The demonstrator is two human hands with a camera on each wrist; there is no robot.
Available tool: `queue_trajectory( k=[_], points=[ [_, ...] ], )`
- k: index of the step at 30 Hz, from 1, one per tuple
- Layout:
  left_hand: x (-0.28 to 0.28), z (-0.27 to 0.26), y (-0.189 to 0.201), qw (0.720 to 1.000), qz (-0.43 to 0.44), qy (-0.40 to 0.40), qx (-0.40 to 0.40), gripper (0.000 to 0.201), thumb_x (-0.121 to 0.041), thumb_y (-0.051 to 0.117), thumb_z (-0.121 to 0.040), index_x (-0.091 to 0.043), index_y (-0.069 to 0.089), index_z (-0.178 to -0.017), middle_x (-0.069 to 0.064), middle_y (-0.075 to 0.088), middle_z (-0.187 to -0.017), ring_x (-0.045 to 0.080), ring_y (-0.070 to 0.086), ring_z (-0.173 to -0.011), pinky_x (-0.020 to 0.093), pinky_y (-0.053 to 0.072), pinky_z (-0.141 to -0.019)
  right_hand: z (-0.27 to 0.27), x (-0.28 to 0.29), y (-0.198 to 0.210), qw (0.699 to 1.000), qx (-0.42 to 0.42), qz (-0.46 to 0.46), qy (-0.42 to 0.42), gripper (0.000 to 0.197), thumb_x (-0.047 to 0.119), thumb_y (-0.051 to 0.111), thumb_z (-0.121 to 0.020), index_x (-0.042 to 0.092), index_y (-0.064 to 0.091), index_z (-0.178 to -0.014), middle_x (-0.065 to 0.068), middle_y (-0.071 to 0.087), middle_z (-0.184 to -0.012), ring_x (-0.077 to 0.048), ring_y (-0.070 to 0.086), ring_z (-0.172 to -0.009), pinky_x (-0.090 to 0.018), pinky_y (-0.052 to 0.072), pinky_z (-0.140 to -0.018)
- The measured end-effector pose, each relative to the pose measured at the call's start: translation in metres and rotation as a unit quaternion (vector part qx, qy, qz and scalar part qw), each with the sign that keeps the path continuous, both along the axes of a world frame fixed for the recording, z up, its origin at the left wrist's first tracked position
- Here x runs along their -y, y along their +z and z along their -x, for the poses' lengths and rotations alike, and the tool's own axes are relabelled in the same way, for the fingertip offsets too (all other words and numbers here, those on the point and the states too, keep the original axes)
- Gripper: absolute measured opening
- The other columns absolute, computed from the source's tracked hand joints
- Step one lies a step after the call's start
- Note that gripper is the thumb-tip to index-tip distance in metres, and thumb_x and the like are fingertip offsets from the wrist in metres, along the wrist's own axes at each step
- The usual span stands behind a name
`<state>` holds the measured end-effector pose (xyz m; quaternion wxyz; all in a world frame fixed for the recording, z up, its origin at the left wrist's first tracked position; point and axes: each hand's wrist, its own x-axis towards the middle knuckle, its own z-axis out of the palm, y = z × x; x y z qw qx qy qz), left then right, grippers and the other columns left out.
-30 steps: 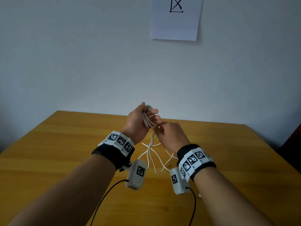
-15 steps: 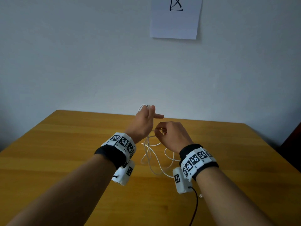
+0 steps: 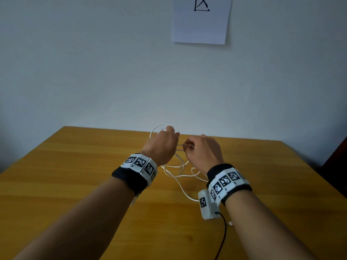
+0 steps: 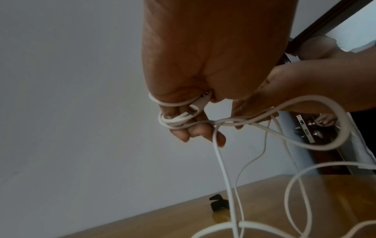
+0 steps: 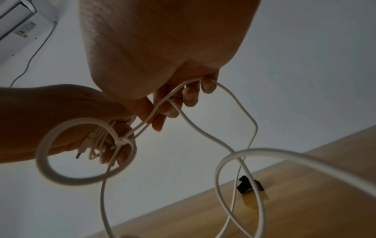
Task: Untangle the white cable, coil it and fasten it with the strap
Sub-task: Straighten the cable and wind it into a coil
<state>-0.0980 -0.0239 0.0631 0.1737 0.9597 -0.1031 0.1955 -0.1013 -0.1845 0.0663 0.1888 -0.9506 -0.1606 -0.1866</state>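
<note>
The white cable point(image 3: 181, 175) hangs in loose tangled loops between both hands, trailing onto the wooden table point(image 3: 75, 175). My left hand point(image 3: 165, 141) holds several turns of cable point(image 4: 175, 120) wound round its curled fingers, with a connector end among them. My right hand point(image 3: 199, 149) sits just to its right and pinches a strand point(image 5: 183, 87) between curled fingers. A small knot point(image 5: 122, 141) shows in the right wrist view near the left hand's fingers point(image 5: 114, 154). A black strap point(image 4: 279, 203) lies on the table by the far edge, also visible in the right wrist view as the strap point(image 5: 247, 186).
A sheet of paper point(image 3: 201, 19) with a drawn mark is pinned to the white wall. A dark door with metal lock fittings point(image 4: 305, 127) stands to the right. A cable connector point(image 3: 230, 223) lies on the table near my right forearm.
Both hands have dropped lower toward the table. The left hand has turned palm-down with the wound cable. The right hand has moved slightly right, drawing a strand out.
</note>
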Motion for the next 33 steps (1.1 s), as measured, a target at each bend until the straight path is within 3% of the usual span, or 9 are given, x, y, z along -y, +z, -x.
queue_trajectory(
  k=[6,12,17,21,25,27,30,33],
  points=[
    [0.0,0.004,-0.001,1.0,0.02,-0.003,0.0,0.028,-0.029,0.029,-0.108,-0.01,0.037,-0.09,-0.003,0.04,-0.055,0.012,0.035,-0.041,0.027,0.018,-0.041,-0.003,0.002,0.002,0.999,-0.025,0.015,-0.034,0.023,0.04,0.056,-0.097,0.03,0.076,-0.099,0.011,0.078,-0.097,-0.018,0.071,-0.091,-0.032,0.054,-0.083],
    [-0.009,0.002,-0.007,0.999,0.039,-0.011,0.007,0.026,-0.026,0.032,-0.107,-0.01,0.036,-0.088,-0.005,0.04,-0.054,0.009,0.035,-0.042,0.026,0.016,-0.042,-0.005,0.013,0.003,0.997,-0.047,0.023,-0.061,0.024,0.045,0.053,-0.097,0.035,0.075,-0.1,0.012,0.075,-0.099,-0.019,0.069,-0.093,-0.031,0.037,-0.078],
    [-0.019,-0.002,-0.014,0.997,0.068,0.011,-0.042,0.027,-0.029,0.029,-0.107,-0.01,0.039,-0.091,0.004,0.056,-0.07,0.018,0.048,-0.055,0.032,0.029,-0.048,-0.01,0.023,0.001,0.993,-0.061,0.034,-0.094,0.022,0.038,0.053,-0.098,0.034,0.075,-0.097,0.013,0.072,-0.084,-0.017,0.067,-0.081,-0.031,0.041,-0.077],
    [-0.037,-0.006,-0.023,0.991,0.044,0.072,-0.103,0.032,-0.037,0.03,-0.106,-0.011,0.043,-0.093,0.008,0.055,-0.08,0.026,0.051,-0.07,0.036,0.039,-0.063,-0.011,0.039,-0.003,0.987,-0.078,0.03,-0.136,0.021,0.031,0.055,-0.097,0.034,0.075,-0.096,0.013,0.075,-0.091,-0.017,0.07,-0.083,-0.034,0.052,-0.085],
    [-0.033,-0.008,-0.027,0.99,0.035,0.065,-0.124,0.05,-0.052,0.036,-0.101,-0.007,0.056,-0.092,0.003,0.058,-0.073,0.019,0.056,-0.065,0.035,0.045,-0.06,-0.011,0.037,-0.006,0.986,-0.065,0.034,-0.151,0.02,0.027,0.054,-0.097,0.032,0.074,-0.094,0.01,0.075,-0.091,-0.019,0.068,-0.081,-0.03,0.049,-0.077],
    [-0.032,-0.008,-0.026,0.99,0.023,0.059,-0.124,0.053,-0.056,0.039,-0.099,-0.009,0.058,-0.083,0.003,0.062,-0.072,0.018,0.06,-0.066,0.035,0.05,-0.062,-0.011,0.037,-0.004,0.984,-0.065,0.035,-0.161,0.021,0.025,0.054,-0.096,0.031,0.074,-0.094,0.008,0.074,-0.092,-0.021,0.067,-0.082,-0.03,0.044,-0.074],
    [-0.031,-0.006,-0.02,0.993,0.0,0.05,-0.107,0.056,-0.055,0.037,-0.1,-0.011,0.047,-0.066,0.003,0.055,-0.066,0.015,0.048,-0.056,0.032,0.038,-0.056,-0.013,0.039,-0.003,0.981,-0.064,0.032,-0.178,0.021,0.023,0.054,-0.096,0.031,0.074,-0.093,0.006,0.074,-0.096,-0.023,0.067,-0.086,-0.031,0.041,-0.076],
    [-0.031,-0.006,-0.018,0.993,0.003,0.061,-0.102,0.057,-0.053,0.032,-0.102,-0.012,0.04,-0.064,0.004,0.049,-0.065,0.016,0.042,-0.055,0.032,0.033,-0.055,-0.015,0.042,-0.003,0.979,-0.051,0.03,-0.196,0.023,0.024,0.052,-0.098,0.03,0.074,-0.097,0.004,0.075,-0.099,-0.025,0.068,-0.089,-0.032,0.041,-0.077]
  ],
)
